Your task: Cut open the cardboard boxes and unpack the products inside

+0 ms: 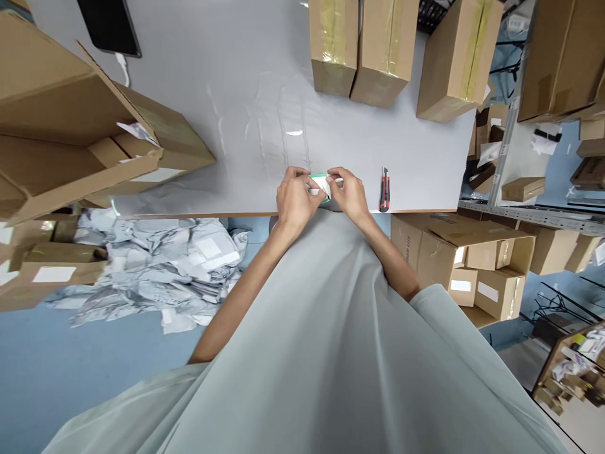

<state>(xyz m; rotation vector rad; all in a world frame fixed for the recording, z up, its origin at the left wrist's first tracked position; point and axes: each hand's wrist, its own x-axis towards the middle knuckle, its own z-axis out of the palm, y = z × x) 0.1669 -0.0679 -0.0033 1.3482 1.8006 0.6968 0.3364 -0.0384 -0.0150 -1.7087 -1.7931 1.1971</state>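
Hands, the left hand [295,198] and the right hand [350,194], are close together at the front edge of the tabletop [378,135], each pinched narrow on a small white-and-green item [322,183] between them. The fingers cover so much of it that its kind cannot be told. It sits just inside the brown-trimmed edge, directly in front of the person's grey shirt [340,328].

To the right, well apart from the right hand, a red-and-black utility knife [385,190] lies near the same edge, its length pointing away from the person. Farther out are two taped boxes [387,44] side by side and a third box [456,63] nearer the tabletop's right edge.

The widest room for moving lies ahead and to the left, between those boxes and an open carton [177,135]. A strip along the front edge runs from the left hand toward that carton; rightward, the knife interrupts it. A phone [111,25] with a white cable [123,66] lies at far left.

Below the edge, grey mailing bags [165,258] are heaped at left; at right, a larger carton [428,252] holds smaller boxes [501,302].
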